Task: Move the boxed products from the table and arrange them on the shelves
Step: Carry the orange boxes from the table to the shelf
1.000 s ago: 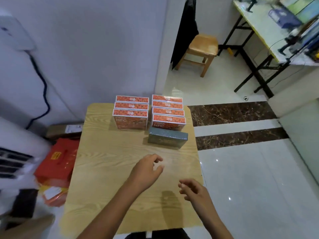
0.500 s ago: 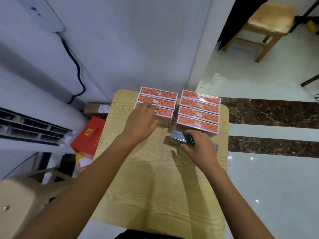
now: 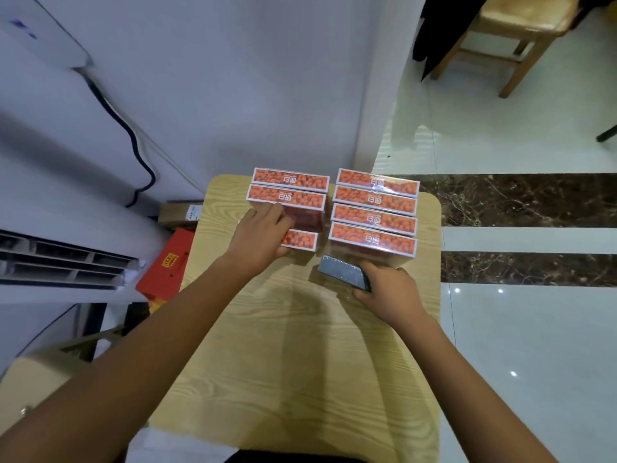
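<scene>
Several orange boxes stand in two rows at the far end of a small wooden table (image 3: 300, 355). My left hand (image 3: 258, 235) grips the nearest orange box (image 3: 300, 239) of the left row, which sits pulled a little toward me from the two boxes (image 3: 288, 188) behind it. The right row of orange boxes (image 3: 375, 210) stands untouched. Just in front of that row lies a dark grey-blue box (image 3: 342, 273). My right hand (image 3: 389, 294) holds its right end, fingers curled over it. No shelves are in view.
A white air conditioner unit (image 3: 60, 259) stands left of the table, with a red bag (image 3: 168, 265) and a cardboard box (image 3: 178, 212) on the floor beside it. A grey wall rises behind the table. A wooden stool (image 3: 521, 28) stands far right on the tiled floor.
Both hands reached forward from mid-table to the boxes. The left hand took the nearest left-row orange box and drew it toward me; the right hand closed on the dark box. The camera tilted down.
</scene>
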